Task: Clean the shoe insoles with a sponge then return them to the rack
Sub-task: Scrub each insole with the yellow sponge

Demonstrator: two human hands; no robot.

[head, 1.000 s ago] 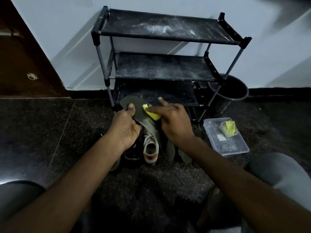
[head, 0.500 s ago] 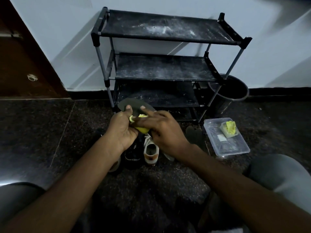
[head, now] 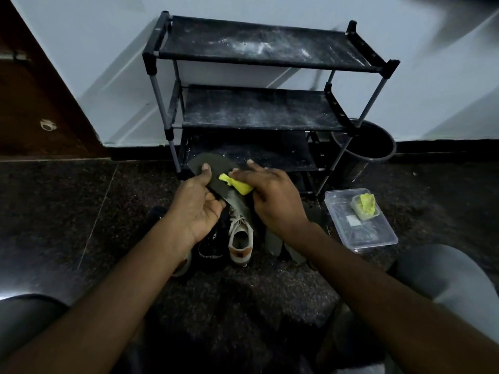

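Insole (head: 213, 170) is pinched at its forward end by the left hand (head: 197, 203), thumb on top and fingers curled beneath. It is held in the air just in front of the rack's (head: 256, 44) lowest shelf. Yellow sponge (head: 240, 186) is gripped under the right hand's (head: 272, 195) fingers and pressed onto the insole's upper face; the thumb is hidden.

Risks, as judged:
- Insole is supported at one end only. It could be bent or pushed out of the pinch by the sponge pressure.
- If dropped, it lands on the white sneaker (head: 241, 238) or the gritty floor (head: 81, 211) and gets soiled again.
- Rack shelves are streaked with white dust, so a cleaned insole would likely be dirtied when returned.
- Light is poor, so missed patches are likely.

Surroundings: dark speckled stone floor, pale wall, wooden door (head: 32, 90) at left. More insoles (head: 272, 240) lie beside the shoes. A clear plastic container (head: 378, 238) and a black bucket (head: 361, 141) sit right of the rack.
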